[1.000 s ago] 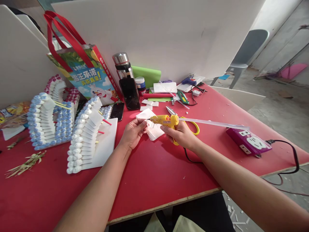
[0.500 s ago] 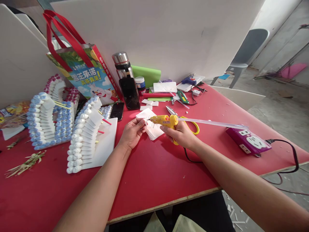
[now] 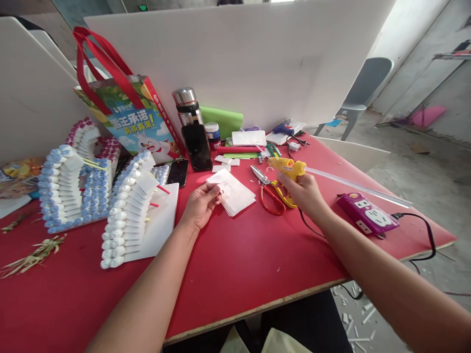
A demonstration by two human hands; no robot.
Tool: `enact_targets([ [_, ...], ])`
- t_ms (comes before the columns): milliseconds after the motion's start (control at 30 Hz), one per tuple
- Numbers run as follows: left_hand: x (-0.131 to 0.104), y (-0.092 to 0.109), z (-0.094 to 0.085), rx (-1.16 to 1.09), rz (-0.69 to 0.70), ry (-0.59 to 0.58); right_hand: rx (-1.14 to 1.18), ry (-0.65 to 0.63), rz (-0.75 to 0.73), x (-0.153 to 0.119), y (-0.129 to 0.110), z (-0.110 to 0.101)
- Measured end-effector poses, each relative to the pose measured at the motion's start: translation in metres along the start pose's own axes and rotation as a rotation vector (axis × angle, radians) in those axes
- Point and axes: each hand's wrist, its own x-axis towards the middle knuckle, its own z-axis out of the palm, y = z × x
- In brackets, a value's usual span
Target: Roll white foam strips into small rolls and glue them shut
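Observation:
My right hand is wrapped round a yellow glue gun, whose long clear glue stick juts out to the right. Thumb and fingers of my left hand pinch a small white piece at the left edge of a stack of white tissues. Red-and-yellow handled scissors lie beside the tissues, just left of my right hand. White and blue rolled pieces form curved models on the left, one standing on a white board.
A patterned bag, a steel flask and a black phone stand at the back of the red table. A purple power strip with a black cord lies at the right. Dried stalks lie far left.
My right hand has moved the glue gun right, away from my left hand and over the scissors, which now show more. My left hand still pinches the small piece. The view has shifted slightly.

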Motion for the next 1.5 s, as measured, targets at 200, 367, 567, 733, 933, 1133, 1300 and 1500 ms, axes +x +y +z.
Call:
enact_targets([
  [200,-0.002,0.001,0.007,0.006,0.005,-0.014,-0.320,0.150,0.066,0.019,0.041,-0.042],
  [367,-0.005,0.003,0.009,0.004,0.033,-0.021,-0.474,0.136,0.017,0.018,0.045,-0.047],
  [567,-0.008,0.004,0.009,-0.007,0.031,-0.066,-0.637,0.104,0.008,0.018,0.040,-0.049],
  [733,-0.008,0.003,0.009,-0.017,0.042,-0.077,-0.835,0.091,-0.053,-0.025,0.032,-0.066],
  [933,-0.006,0.000,0.009,-0.023,0.024,-0.096,-0.478,-0.070,-0.241,-0.096,-0.025,-0.045],
  [1133,-0.008,0.000,0.009,-0.071,0.046,-0.079,0.330,-0.483,0.129,-0.053,-0.059,0.065],
  [1300,-0.011,0.001,0.009,-0.088,0.034,-0.036,0.769,-0.418,0.184,-0.038,-0.052,0.115],
  [1500,-0.011,0.000,0.012,-0.085,-0.002,-0.082,0.876,-0.405,0.122,-0.050,-0.045,0.112],
])
